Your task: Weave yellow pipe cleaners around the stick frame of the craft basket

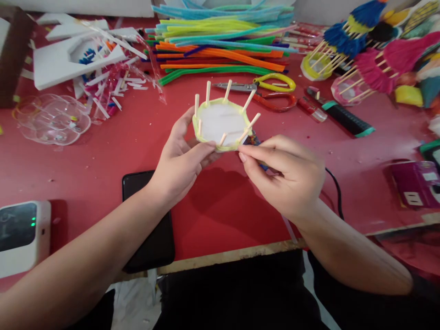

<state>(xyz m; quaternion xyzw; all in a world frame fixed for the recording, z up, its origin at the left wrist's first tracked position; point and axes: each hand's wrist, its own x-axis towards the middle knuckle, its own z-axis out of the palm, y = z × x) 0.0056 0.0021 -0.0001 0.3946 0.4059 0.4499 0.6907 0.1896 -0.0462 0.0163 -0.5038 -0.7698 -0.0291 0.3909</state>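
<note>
A small white foam base (pixel 225 120) is raised above the red table, tilted toward me. Pale yellow fuzzy edging (pixel 194 123) runs around its rim, and several short wooden sticks (pixel 227 90) stand up along that edge. My left hand (pixel 182 158) grips the base from the left, thumb on the near rim and fingers underneath. At the near right rim, my right hand (pixel 287 172) has thumb and index finger pinched together; what lies between the fingertips is hidden. Something small and bluish shows partly behind that hand.
Behind lie colourful pipe cleaners (pixel 223 43), scissors (pixel 275 94) and a utility knife (pixel 347 117). Stick-and-fringe models (pixel 381 64) stand right. White foam pieces (pixel 75 62) and a clear tray (pixel 55 120) are left. A phone (pixel 151 247) lies under my left forearm, near a white device (pixel 24 238).
</note>
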